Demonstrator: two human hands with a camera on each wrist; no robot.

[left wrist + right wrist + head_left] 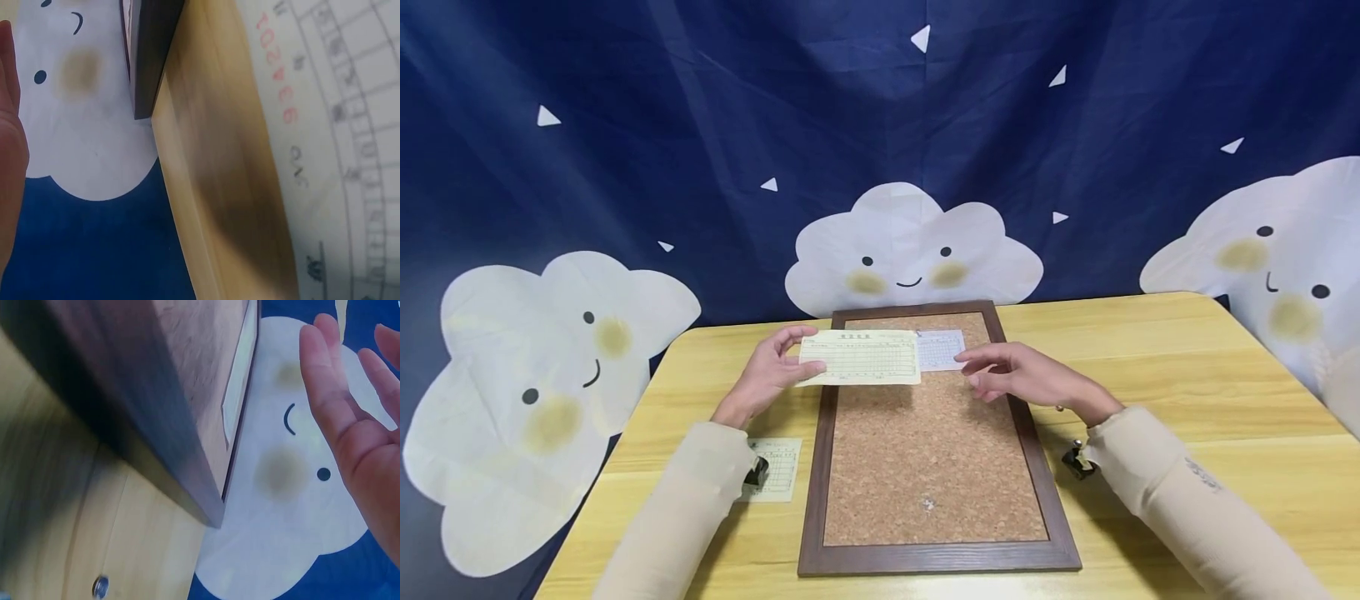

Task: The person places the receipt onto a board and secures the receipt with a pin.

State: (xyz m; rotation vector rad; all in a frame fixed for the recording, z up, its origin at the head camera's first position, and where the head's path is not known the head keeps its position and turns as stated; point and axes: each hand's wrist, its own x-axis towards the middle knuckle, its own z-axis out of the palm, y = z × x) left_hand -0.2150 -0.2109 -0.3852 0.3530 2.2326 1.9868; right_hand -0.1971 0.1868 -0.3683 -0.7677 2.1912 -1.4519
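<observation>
My left hand (778, 367) pinches the left end of a pale yellow printed form (861, 358) between thumb and fingers. The form is held above the upper part of a cork board (925, 450) with a dark brown frame. A smaller white-lilac printed slip (942, 352) lies at the top of the cork, partly covered by the form. My right hand (1018, 372) hovers by that slip's right edge. Its fingers (325, 381) are extended and hold nothing visible in the right wrist view. Whether it touches the slip is unclear.
Another printed form (782, 471) lies on the wooden table (1180, 367), left of the board and partly under my left sleeve. A small shiny pin-like piece (928, 504) sits low on the cork. A round metal piece (100, 586) lies right of the board. A cloud-patterned curtain (880, 100) hangs behind.
</observation>
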